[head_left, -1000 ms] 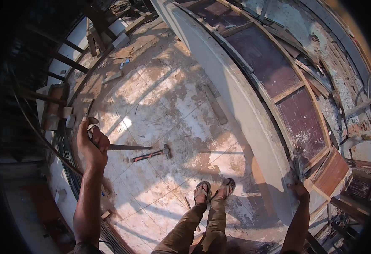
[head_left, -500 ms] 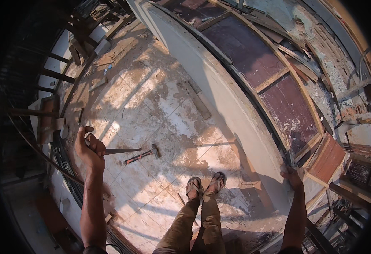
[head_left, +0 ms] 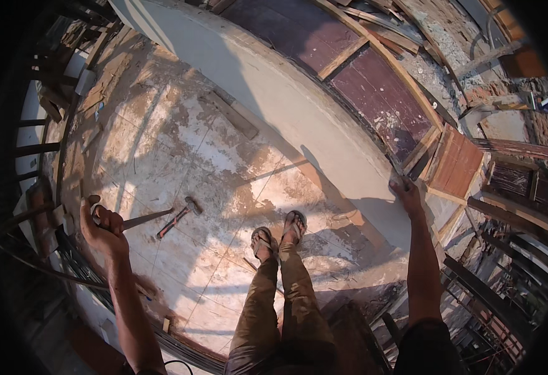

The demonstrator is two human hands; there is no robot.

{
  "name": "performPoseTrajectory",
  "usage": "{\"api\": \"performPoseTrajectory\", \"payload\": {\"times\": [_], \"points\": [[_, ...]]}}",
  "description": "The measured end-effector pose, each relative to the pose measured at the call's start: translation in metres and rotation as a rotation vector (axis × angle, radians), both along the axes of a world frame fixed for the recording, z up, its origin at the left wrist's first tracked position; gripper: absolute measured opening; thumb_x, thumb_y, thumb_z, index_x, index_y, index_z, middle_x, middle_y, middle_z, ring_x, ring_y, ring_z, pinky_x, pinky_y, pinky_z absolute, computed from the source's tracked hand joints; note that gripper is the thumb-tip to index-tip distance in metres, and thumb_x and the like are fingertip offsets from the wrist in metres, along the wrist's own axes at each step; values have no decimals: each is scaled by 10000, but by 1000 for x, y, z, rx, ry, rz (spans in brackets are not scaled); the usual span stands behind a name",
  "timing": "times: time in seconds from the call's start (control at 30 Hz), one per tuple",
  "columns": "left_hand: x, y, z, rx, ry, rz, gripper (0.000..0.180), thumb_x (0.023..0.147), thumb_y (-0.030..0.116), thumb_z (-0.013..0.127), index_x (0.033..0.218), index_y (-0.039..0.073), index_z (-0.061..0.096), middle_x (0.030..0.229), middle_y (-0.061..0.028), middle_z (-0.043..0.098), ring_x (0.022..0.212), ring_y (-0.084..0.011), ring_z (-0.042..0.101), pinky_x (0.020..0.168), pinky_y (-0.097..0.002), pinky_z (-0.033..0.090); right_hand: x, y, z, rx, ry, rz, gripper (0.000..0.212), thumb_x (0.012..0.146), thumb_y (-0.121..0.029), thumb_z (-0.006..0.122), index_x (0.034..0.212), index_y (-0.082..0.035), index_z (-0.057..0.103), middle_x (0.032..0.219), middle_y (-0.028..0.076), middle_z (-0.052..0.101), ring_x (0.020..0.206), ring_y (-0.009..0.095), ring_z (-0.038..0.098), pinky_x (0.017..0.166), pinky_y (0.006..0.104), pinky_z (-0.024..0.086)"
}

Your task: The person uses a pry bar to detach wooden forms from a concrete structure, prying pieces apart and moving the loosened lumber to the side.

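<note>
Hard, warm sunlight falls on the concrete floor (head_left: pixel 180 150) below me, and the pale patches there glare almost white. Barred shadows stripe it, and my own shadow spreads dark behind my sandalled feet (head_left: pixel 279 232). My left hand (head_left: pixel 102 228) is lit on its upper side, and my right hand (head_left: pixel 406 195) sits against a shaded wall top (head_left: pixel 299 119) that reads flat grey. The picture is sharp in the middle, with no motion blur I can see. Toward the rim, the fisheye bends straight edges into curves, detail goes soft and murky, and the corners fall away into a black vignette.
</note>
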State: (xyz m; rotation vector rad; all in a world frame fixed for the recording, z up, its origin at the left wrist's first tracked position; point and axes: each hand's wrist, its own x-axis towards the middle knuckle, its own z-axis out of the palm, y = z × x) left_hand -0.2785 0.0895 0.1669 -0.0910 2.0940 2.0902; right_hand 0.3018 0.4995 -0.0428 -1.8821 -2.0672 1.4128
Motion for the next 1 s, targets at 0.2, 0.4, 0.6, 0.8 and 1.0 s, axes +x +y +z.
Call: {"api": "performPoseTrajectory", "payload": {"times": [0.2,0.4,0.6,0.8,1.0], "points": [[-1,-15,5,-24,50,-39,341,1021,374,524,1036,45,615,584,40,306,413,-67,260,385,-248,219,-1,-9,-7,105,-17,-17,884,734,-613,786,1290,51,607,1204,245,661,1153,310,625,992,394,463],[14,6,-3,-55,-3,-39,360,1028,334,499,1118,-3,590,601,42,230,472,-77,205,471,-240,234,2,-34,13,387,-227,19,846,746,-689,722,1235,-4,636,1147,246,658,1114,377,620,1006,474,434],[21,-10,6,-178,105,-77,347,1012,302,511,1146,-11,579,609,39,226,484,-85,219,491,-260,228,-33,-48,-18,638,-329,123,969,700,-718,730,1345,-26,517,1290,233,560,1240,406,498,1092,532,310],[48,37,-13,-117,-1,-210,422,1021,404,513,1066,-12,571,602,31,282,442,-70,227,428,-253,193,1,-75,5,794,-352,100,809,754,-585,745,1289,-6,565,1222,217,606,1168,388,547,1023,511,373],[53,28,-17,-185,40,-177,411,1052,365,453,1107,-25,570,614,34,251,463,-76,222,444,-255,210,-26,-79,-10,764,-407,97,791,711,-551,780,1236,-11,541,1193,179,566,1169,357,488,1060,504,304]]}}
